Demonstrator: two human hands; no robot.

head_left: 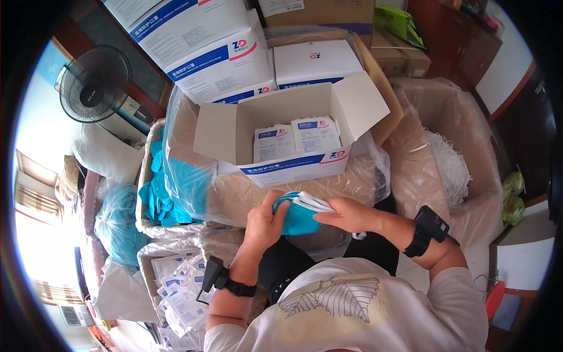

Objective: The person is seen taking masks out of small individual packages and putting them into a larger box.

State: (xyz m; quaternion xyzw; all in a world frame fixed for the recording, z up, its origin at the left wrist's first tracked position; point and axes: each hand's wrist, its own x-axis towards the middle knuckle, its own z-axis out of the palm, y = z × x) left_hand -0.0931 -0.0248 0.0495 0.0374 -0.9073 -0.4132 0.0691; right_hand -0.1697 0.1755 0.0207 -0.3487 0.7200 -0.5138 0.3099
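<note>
Between my two hands, a small stack of teal face masks (301, 222) with white ear loops is held over my lap. My left hand (263, 224) is closed on the stack's left edge, thumb on top. With thumb and fingers, my right hand (347, 216) grips the right side, where white loops or white mask edges bunch up; which of these it pinches I cannot tell. Just beyond my hands stands an open white carton (287, 173) with its flaps spread. Inside it are packets of masks (317, 136) in white and blue wrappers, standing in two rows.
A bin of loose teal masks (161, 202) is at the left, with a lined bin of wrapped packets (179, 293) nearer me. White cords (448, 170) fill part of a large carton at the right. Stacked white cartons (214, 64) rise behind. A fan (94, 84) stands far left.
</note>
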